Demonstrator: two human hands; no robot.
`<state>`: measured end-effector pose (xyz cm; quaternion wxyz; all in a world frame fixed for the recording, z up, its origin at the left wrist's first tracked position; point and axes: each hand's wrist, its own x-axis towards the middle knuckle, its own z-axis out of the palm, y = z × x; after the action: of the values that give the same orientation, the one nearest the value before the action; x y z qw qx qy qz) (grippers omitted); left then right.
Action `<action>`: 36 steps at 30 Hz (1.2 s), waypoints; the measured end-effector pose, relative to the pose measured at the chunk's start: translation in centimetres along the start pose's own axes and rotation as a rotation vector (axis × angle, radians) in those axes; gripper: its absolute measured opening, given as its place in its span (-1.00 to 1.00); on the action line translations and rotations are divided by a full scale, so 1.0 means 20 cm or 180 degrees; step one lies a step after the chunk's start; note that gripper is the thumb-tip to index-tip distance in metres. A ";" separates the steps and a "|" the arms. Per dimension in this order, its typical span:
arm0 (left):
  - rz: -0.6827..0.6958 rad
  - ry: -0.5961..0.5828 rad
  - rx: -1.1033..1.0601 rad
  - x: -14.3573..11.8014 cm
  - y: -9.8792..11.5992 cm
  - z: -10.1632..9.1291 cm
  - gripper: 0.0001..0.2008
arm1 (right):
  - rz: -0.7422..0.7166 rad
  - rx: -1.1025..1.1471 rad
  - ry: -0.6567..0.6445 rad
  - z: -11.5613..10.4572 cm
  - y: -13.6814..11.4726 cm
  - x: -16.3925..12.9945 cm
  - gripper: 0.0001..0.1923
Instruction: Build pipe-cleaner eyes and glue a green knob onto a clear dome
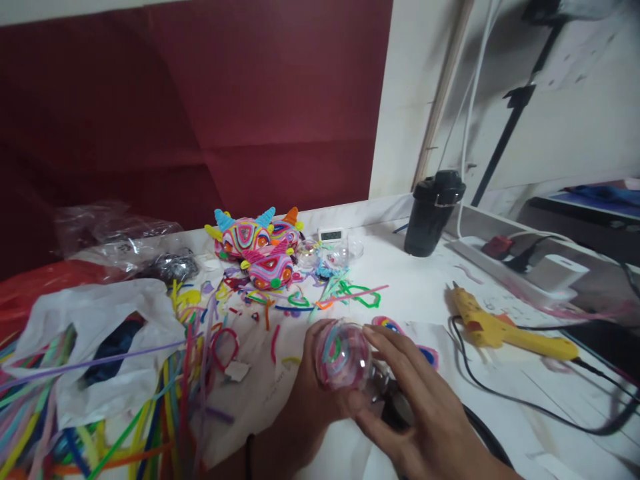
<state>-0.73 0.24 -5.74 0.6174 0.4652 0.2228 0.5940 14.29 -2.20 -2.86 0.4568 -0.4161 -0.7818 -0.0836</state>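
Note:
A clear plastic ball (345, 357) is between my two hands above the front of the table, with pink, blue and green strips showing through it. My left hand (313, 393) curls around its left side and underneath. The fingertips and thumb of my right hand (420, 393) press on its right side. Below the right fingers is a shiny thing with a black part (387, 393), mostly hidden, so its kind is unclear. Two small multicoloured pieces (427, 357) lie partly behind the right hand.
Colourful pipe cleaners (150, 427) spread across the left, with a white plastic bag (95, 300). Decorated horned heads (245, 237) stand at the back near a small digital display (330, 235). Rightward are a black cup (434, 213), a yellow glue gun (510, 327) with its cord, and a power strip (500, 267).

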 end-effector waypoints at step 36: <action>0.0338 0.0213 0.0470 0.02 0.04 0.01 -0.27 | 0.0303 0.0659 -0.0078 0.00 0.00 0.01 -0.24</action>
<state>-1.01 0.46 -4.86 0.5413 0.5005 0.2615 0.6230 14.24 -2.00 -2.80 0.4912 -0.4044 -0.7711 0.0245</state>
